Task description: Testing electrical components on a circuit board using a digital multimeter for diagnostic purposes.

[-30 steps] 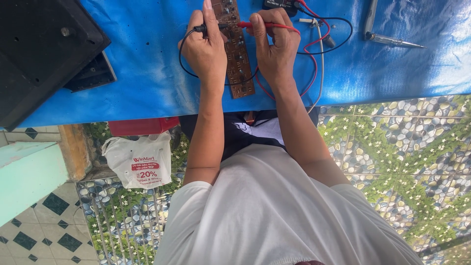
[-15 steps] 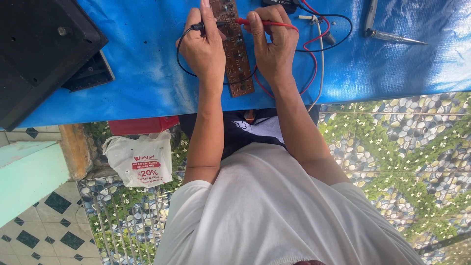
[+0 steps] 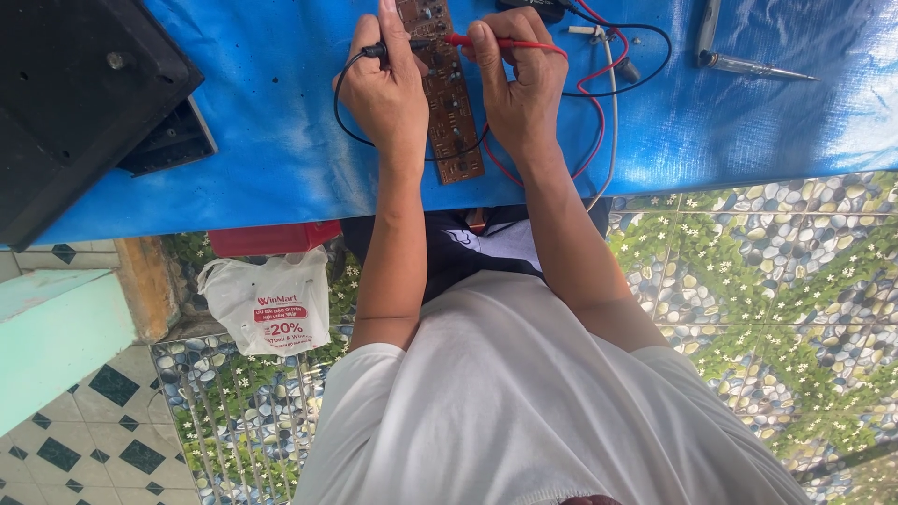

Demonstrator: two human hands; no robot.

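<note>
Figure: probing a brown circuit board (image 3: pixel 447 93) that lies lengthwise on the blue-covered desk (image 3: pixel 271 122), at 12 o'clock in the head view. The left hand (image 3: pixel 388 93) has its grip clamped on a black test probe (image 3: pixel 376 50), its black lead (image 3: pixel 341 103) looping toward 9 o'clock. The right hand (image 3: pixel 519 93) pinches a red test probe (image 3: pixel 496 42), tip resting at the board's right edge. The step in hand appears to be a two-point measurement; the next move likely calls for steady tips on small contacts. A soldering iron (image 3: pixel 748 64) lies at 2 o'clock, a black case (image 3: pixel 75 103) at 10 o'clock.
</note>
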